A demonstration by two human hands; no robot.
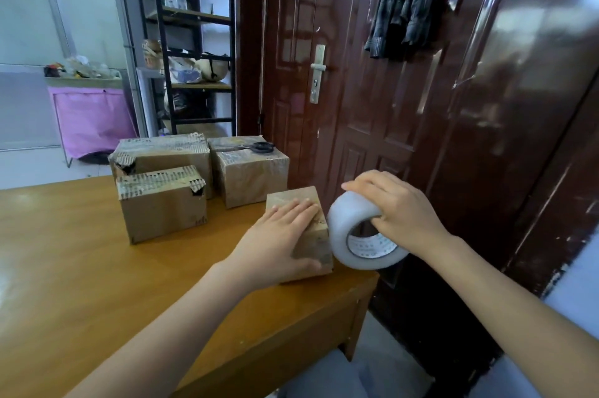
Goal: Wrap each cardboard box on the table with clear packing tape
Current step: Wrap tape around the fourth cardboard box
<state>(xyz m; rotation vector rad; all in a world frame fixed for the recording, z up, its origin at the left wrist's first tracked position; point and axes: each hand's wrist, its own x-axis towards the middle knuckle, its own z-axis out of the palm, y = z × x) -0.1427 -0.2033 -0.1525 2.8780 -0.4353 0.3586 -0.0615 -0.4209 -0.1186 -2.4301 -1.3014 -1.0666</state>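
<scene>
Presently, left hand [275, 242] presses flat, fingers straight, on the small brown cardboard box [316, 240] at the desk's [81, 268] right edge; right hand [402, 213] grips the translucent tape roll [359, 235], fingers curled.

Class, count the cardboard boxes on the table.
4: small box under the left hand; front-left box; box behind it; box under scissors. Others may hide behind.

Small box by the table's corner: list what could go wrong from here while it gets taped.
1. The small box sits close to the table corner; pulling on the tape roll, held beyond the edge by the right hand, may drag it off.
2. The left hand only presses flat on top, so the box could slide.
3. The scissors lie on a far box, an awkward reach.
</scene>
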